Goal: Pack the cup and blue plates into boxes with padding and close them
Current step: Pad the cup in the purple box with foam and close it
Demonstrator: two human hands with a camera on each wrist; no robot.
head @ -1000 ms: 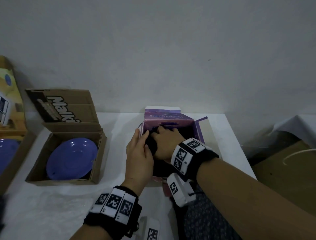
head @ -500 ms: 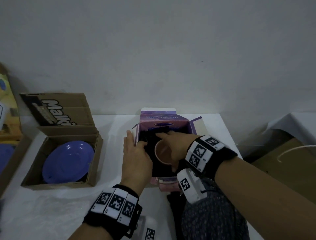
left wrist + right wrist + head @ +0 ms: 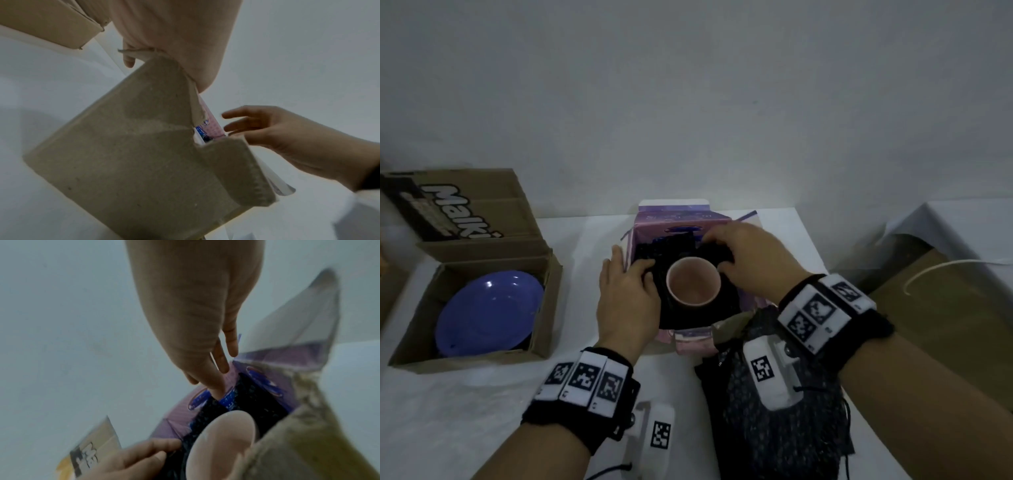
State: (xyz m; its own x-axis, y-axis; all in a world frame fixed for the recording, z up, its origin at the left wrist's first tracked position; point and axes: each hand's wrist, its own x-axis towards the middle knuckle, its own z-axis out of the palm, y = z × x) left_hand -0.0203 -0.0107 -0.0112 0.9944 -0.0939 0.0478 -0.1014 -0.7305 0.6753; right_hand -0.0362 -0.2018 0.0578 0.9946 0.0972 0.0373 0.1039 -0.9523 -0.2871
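A pink cup (image 3: 693, 284) stands upright in the open purple box (image 3: 671, 219), wrapped all round by black padding cloth (image 3: 688, 318). My left hand (image 3: 626, 294) straddles the box's left wall, fingers outside and thumb on the cloth beside the cup. My right hand (image 3: 750, 257) reaches over the cup's far side; in the right wrist view its straight fingers (image 3: 216, 379) push the cloth (image 3: 257, 395) down by the back wall, behind the cup (image 3: 222, 443). A blue plate (image 3: 486, 311) lies in an open cardboard box (image 3: 544, 308) to the left.
More dark cloth (image 3: 774, 411) lies on the white table (image 3: 465, 411) under my right wrist. The purple box's flaps stand open, one grey flap (image 3: 133, 154) under my left palm. Another box edge shows at the far left. A brown surface (image 3: 945, 325) lies beyond the table's right edge.
My right hand has come off the cup's mouth and moved to its far side, so the whole rim now shows. My left hand stays on the box's left wall.
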